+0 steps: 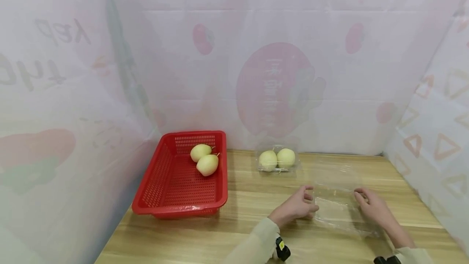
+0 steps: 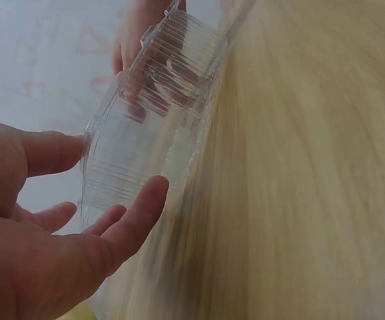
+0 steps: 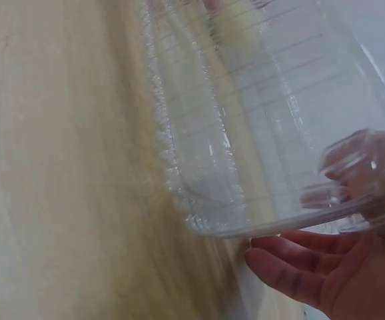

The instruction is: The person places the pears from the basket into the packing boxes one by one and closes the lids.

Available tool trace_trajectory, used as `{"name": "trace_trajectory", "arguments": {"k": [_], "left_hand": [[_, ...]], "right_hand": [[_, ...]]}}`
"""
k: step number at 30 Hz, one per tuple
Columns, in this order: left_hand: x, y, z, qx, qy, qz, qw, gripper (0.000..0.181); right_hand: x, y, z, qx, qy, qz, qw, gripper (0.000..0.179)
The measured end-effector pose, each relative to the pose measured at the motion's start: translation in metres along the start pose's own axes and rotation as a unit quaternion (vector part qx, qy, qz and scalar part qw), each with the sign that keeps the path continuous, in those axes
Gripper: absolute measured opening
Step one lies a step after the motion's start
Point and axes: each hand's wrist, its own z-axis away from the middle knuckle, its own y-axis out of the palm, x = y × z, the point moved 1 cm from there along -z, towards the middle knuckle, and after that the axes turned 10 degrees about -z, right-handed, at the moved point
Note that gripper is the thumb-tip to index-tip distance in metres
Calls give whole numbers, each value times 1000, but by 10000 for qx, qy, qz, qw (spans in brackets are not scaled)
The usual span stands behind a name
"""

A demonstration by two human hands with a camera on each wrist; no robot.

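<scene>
A clear plastic clamshell box (image 1: pixel 335 211) lies on the table between both hands, its lid (image 1: pixel 335 171) raised toward the back. No fruit shows inside it. On the box's left side, my left hand (image 1: pixel 297 206) has its fingers spread and relaxed. In the left wrist view the thumb (image 2: pixel 56 152) touches the plastic edge, with the other fingers loose beside it. My right hand (image 1: pixel 375 207) is at the right side of the box. Its fingers (image 3: pixel 289 273) are nearly straight by the rim in the right wrist view, partly seen through plastic.
Behind the hands, a second clear box (image 1: pixel 276 169) holds two pale yellow pears (image 1: pixel 268 160). A red plastic basket (image 1: pixel 179 208) stands at the left with two more pears (image 1: pixel 207 165) inside. Printed cloth (image 1: pixel 205 76) hangs around the wooden table (image 1: pixel 176 239).
</scene>
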Motion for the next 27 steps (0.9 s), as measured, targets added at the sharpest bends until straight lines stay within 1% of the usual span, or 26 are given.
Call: {"name": "trace_trajectory", "arguments": {"k": [6,11,17,20,24,27], "left_hand": [[5,-13,4,306,-17,-114,9995,75],[5,-20,10,470,-57,-261,9985,85],[8,-25,10,712,-129,-329,9968,97],[9,-27,9,801,-133,-370,9960,96],[10,-31,10,873,-114,-462,9950,93],[11,-33,11,900,-114,-535,9944,92]], "right_hand": [[4,9,5,-127,50,-281,9995,39],[9,14,6,-267,38,-334,9991,39],[12,17,10,-272,286,-470,9981,45],[13,20,12,-307,346,-534,9975,45],[16,23,12,-379,268,-563,9973,43],[17,24,12,-387,298,-538,9974,43]]}}
